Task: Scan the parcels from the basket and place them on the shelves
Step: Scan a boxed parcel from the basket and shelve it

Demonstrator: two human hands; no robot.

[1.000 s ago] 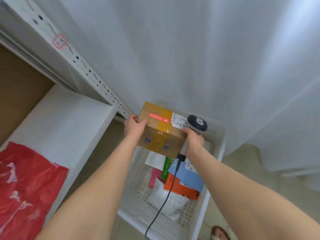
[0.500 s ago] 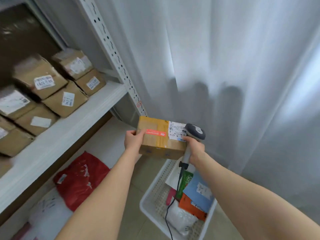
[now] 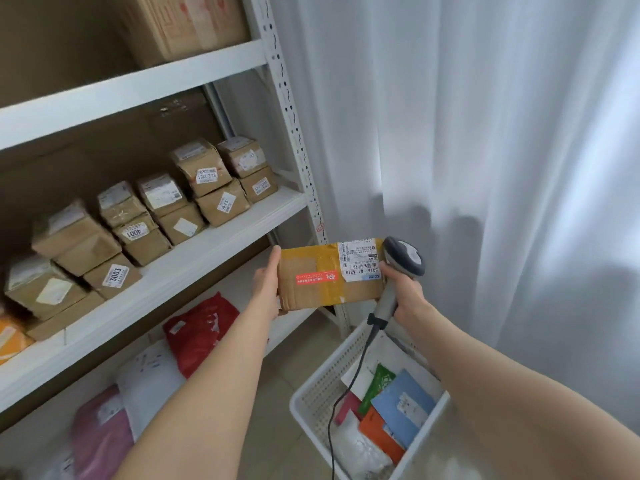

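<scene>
The box [image 3: 329, 275] is up in the air, out of the basket [image 3: 311, 393] and not yet on the shelf [image 3: 214, 233], with its long taped face and white label [image 3: 360, 259] turned upward. The left hand [image 3: 266, 285] grips its left end: the thumb lies over the top edge and the other fingers [image 3: 273, 306] curl under and behind, clamped on the cardboard. At the other end the right hand [image 3: 405, 292] has its fingers [image 3: 391, 271] wrapped round the handle of the scanner [image 3: 403, 259], whose head sits just beside the label. Whether that hand also props the box cannot be told. It looks light, since one hand seems to carry most of it. The cardboard is stiff but a little crumpled on the near face, so it should bear a firm squeeze at the ends better than on the broad sides. The glossy tape is likely slippery. Bare cardboard at the short ends is the better hold, and it keeps the label uncovered. Left of the left fingers, the shelf carries rows of stacked boxes, with bare board along its front edge. Below the right fingers, the scanner's cord drops toward the basket, which holds flat mailers.
</scene>
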